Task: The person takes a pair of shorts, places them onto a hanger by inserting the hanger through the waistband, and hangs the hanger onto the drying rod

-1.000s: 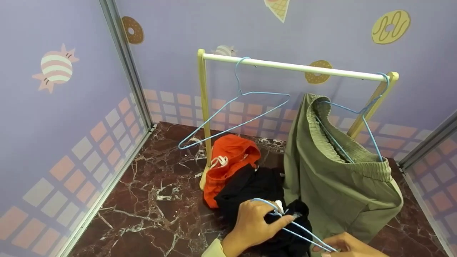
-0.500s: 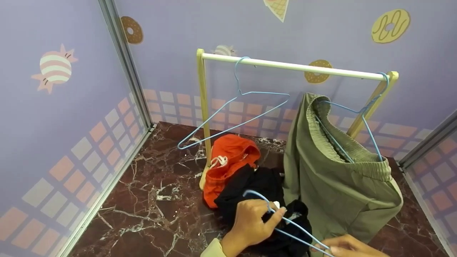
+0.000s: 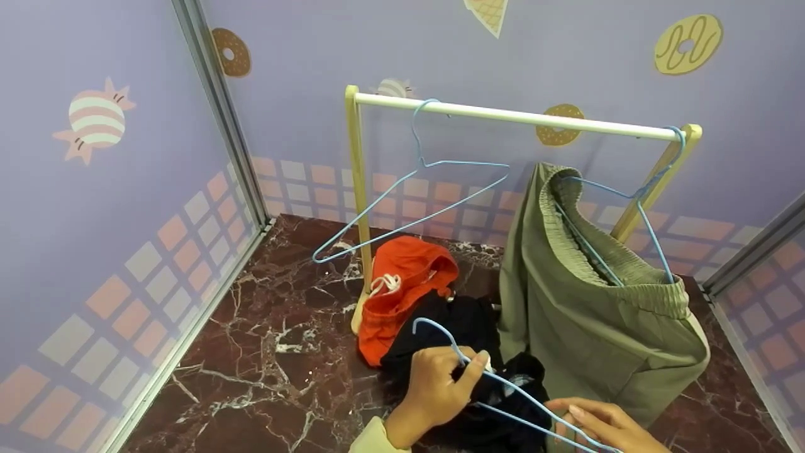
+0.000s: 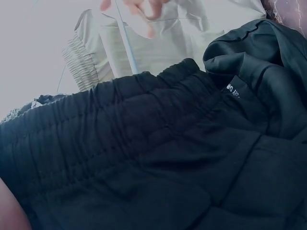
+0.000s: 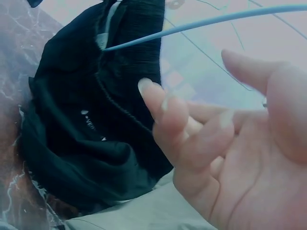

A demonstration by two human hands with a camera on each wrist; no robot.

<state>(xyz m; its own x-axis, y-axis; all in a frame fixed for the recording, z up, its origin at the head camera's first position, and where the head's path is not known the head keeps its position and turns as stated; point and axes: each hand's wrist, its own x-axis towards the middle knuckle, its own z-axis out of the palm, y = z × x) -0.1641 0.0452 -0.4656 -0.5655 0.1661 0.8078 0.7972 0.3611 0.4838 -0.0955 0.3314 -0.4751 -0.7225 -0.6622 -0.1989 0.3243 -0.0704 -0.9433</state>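
My left hand (image 3: 440,384) pinches a blue wire hanger (image 3: 522,393) just below its hook, together with the waistband of a pair of black pants (image 4: 144,143). The hook points up and left. One end of the hanger runs into the waistband, as the right wrist view shows on the black pants (image 5: 86,105). My right hand (image 3: 604,421) is beside the hanger's other end, at the lower right. In the right wrist view the right hand (image 5: 211,139) has loosely bent fingers, the thumb apart from them, and nothing between them.
A clothes rack (image 3: 503,113) stands behind the hands. An unloaded blue hanger (image 3: 409,226) hangs at its left, and olive pants (image 3: 585,340) hang on another at its right. Red shorts (image 3: 409,283) with a white drawstring lie on the marbled floor (image 3: 251,352) by the left post.
My left hand has shifted slightly left, and the hanger's hook has risen up and left with it. My right hand has loosened its pinch on the hanger's end.
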